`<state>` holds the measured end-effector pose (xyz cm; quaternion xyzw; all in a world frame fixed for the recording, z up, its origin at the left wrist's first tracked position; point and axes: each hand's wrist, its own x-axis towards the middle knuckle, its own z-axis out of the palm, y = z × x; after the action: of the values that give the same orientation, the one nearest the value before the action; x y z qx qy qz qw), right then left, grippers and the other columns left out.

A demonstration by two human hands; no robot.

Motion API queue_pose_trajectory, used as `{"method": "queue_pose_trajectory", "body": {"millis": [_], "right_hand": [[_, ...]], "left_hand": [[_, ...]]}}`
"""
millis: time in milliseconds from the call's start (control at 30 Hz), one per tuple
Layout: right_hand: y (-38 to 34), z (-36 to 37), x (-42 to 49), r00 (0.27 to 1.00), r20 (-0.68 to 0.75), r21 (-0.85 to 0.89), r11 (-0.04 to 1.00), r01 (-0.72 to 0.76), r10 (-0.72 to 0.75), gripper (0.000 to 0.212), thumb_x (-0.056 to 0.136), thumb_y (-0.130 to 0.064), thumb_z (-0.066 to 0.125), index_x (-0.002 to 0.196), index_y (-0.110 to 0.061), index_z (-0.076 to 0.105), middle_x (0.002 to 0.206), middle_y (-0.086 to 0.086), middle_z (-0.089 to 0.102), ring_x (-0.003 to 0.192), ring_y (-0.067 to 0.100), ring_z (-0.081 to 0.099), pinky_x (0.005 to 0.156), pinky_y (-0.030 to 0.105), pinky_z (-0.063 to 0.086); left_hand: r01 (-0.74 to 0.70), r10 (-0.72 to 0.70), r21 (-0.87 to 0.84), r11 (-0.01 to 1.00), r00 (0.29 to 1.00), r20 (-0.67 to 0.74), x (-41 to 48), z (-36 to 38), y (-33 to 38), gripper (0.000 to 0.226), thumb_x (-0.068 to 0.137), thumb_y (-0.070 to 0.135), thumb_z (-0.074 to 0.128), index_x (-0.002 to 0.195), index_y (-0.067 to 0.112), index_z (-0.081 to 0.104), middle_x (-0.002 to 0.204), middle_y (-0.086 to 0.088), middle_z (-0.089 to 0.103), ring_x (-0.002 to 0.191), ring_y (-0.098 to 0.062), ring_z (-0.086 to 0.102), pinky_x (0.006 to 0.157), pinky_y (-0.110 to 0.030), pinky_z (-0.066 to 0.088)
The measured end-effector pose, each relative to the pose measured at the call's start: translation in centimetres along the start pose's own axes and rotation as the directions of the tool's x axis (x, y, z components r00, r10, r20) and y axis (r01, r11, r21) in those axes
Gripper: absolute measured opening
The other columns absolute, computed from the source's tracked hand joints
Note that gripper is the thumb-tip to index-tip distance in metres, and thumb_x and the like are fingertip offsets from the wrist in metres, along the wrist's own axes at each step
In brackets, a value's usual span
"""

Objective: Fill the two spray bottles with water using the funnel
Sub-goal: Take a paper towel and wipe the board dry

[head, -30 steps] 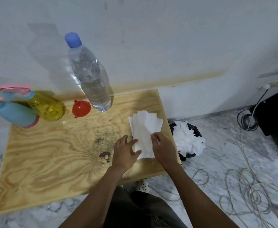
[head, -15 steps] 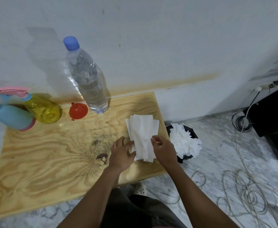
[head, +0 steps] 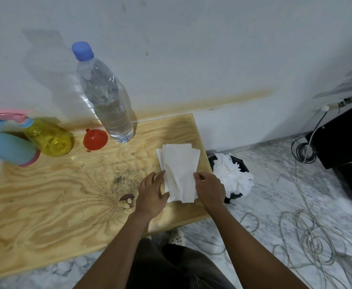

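Observation:
A clear water bottle (head: 106, 105) with a blue cap stands upright at the back of the wooden table (head: 56, 205). A red funnel (head: 95, 139) sits mouth down to its left. Further left stand a yellow spray bottle (head: 49, 138) and a blue spray bottle (head: 8, 149), both with pink trigger heads. A stack of white paper tissues (head: 179, 167) lies at the table's right side. My left hand (head: 152, 195) rests flat against the stack's left edge. My right hand (head: 210, 190) pinches its right edge. Both hands are far from the bottles and funnel.
A black bin (head: 244, 170) stuffed with crumpled white tissue stands on the floor just off the table's right edge. Loose cables (head: 308, 236) sprawl over the marble floor at right. A black cabinet (head: 346, 142) is at the far right. The wall runs right behind the table.
The fanned tissues have been drawn together into a tidier stack between my hands. Both hands stay at the stack's edges. The bottles and funnel have not moved.

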<state>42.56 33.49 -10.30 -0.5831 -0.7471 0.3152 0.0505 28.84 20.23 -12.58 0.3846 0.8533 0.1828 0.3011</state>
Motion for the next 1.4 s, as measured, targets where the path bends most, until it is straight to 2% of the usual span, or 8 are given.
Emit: {"method": "queue_pose_trajectory", "body": {"millis": [200, 500, 633, 833, 967, 1133, 1267, 1400], "right_hand": [[0.3, -0.4, -0.2, 0.997, -0.079, 0.005, 1.000, 0.025, -0.024, 0.028, 0.095, -0.035, 0.055, 0.075, -0.020, 0.067, 0.058, -0.005, 0.061, 0.056, 0.014, 0.058, 0.058, 0.026, 0.042], [-2.4, -4.8, -0.7, 0.971, -0.214, 0.254, 0.954, 0.159, -0.105, 0.017, 0.097, -0.027, 0.056, 0.106, -0.019, 0.068, 0.088, -0.010, 0.070, 0.080, 0.008, 0.064, 0.069, 0.021, 0.045], [-2.8, -5.9, -0.1, 0.989, -0.077, 0.264, 0.954, 0.141, -0.125, 0.018, 0.097, -0.031, 0.056, 0.110, -0.021, 0.064, 0.085, -0.018, 0.064, 0.080, -0.002, 0.060, 0.064, 0.010, 0.038], [-1.9, -3.2, 0.2, 0.975, 0.221, 0.470, 0.874, -0.125, 0.020, 0.063, 0.089, -0.058, 0.058, 0.134, -0.014, 0.051, 0.110, -0.004, 0.066, 0.094, 0.010, 0.067, 0.082, 0.027, 0.052], [-2.3, -2.2, -0.1, 0.970, 0.242, 0.450, 0.883, -0.132, 0.022, 0.065, 0.085, -0.073, 0.049, 0.107, -0.013, 0.062, 0.086, 0.003, 0.066, 0.081, 0.019, 0.065, 0.076, 0.029, 0.051], [-2.4, -1.6, -0.1, 0.993, 0.120, 0.279, 0.960, -0.024, -0.010, 0.035, 0.094, -0.039, 0.057, 0.070, -0.014, 0.051, 0.064, -0.004, 0.050, 0.060, 0.013, 0.049, 0.057, 0.025, 0.037], [-3.2, -3.5, -0.3, 0.998, -0.009, 0.321, 0.945, 0.063, -0.063, 0.043, 0.096, -0.036, 0.056, 0.070, -0.002, 0.050, 0.058, 0.001, 0.045, 0.053, 0.013, 0.039, 0.053, 0.027, 0.034], [-4.4, -5.6, -0.8, 0.986, -0.057, 0.337, 0.926, 0.169, -0.159, 0.039, 0.096, -0.033, 0.058, 0.062, -0.016, 0.049, 0.052, -0.008, 0.043, 0.049, 0.007, 0.037, 0.051, 0.021, 0.032]], "left_hand": [[-0.059, 0.056, 0.138, 0.989, 0.998, 0.023, 0.1, 0.3, -0.2, 0.061, 0.097, 0.037, 0.055, 0.152, 0.040, 0.029, 0.158, -0.009, 0.020, 0.145, -0.030, 0.016, 0.117, -0.044, 0.022], [-0.058, 0.054, 0.159, 0.986, 0.998, 0.029, 0.3, 0.3, -0.3, 0.057, 0.096, 0.037, 0.053, 0.150, 0.040, 0.035, 0.158, -0.011, 0.021, 0.145, -0.034, 0.018, 0.117, -0.046, 0.019], [-0.048, 0.043, 0.154, 0.987, 0.998, 0.036, 0.1, 0.2, 0.0, 0.056, 0.098, 0.036, 0.051, 0.150, 0.041, 0.034, 0.159, -0.009, 0.018, 0.145, -0.033, 0.015, 0.118, -0.045, 0.018], [-0.062, 0.056, 0.181, 0.981, 0.998, 0.037, 0.3, 0.3, -0.2, 0.056, 0.097, 0.037, 0.051, 0.150, 0.042, 0.033, 0.158, -0.010, 0.019, 0.144, -0.033, 0.018, 0.118, -0.045, 0.017], [-0.062, 0.057, 0.189, 0.980, 0.998, 0.031, 0.5, 0.6, -0.5, 0.057, 0.096, 0.036, 0.053, 0.149, 0.042, 0.035, 0.157, -0.011, 0.022, 0.143, -0.035, 0.020, 0.117, -0.046, 0.018], [-0.054, 0.048, 0.161, 0.986, 0.998, 0.035, 0.5, 0.6, -0.7, 0.057, 0.096, 0.038, 0.054, 0.149, 0.043, 0.034, 0.158, -0.009, 0.019, 0.144, -0.034, 0.017, 0.117, -0.046, 0.022], [-0.018, 0.012, 0.118, 0.993, 0.999, 0.046, 0.3, 0.4, -0.5, 0.061, 0.097, 0.042, 0.053, 0.152, 0.042, 0.027, 0.160, -0.005, 0.014, 0.145, -0.031, 0.012, 0.117, -0.045, 0.026], [-0.014, 0.007, 0.119, 0.993, 0.998, 0.058, 0.2, 0.4, -0.4, 0.062, 0.098, 0.044, 0.050, 0.153, 0.043, 0.021, 0.160, -0.004, 0.011, 0.145, -0.029, 0.009, 0.117, -0.045, 0.027]]}}
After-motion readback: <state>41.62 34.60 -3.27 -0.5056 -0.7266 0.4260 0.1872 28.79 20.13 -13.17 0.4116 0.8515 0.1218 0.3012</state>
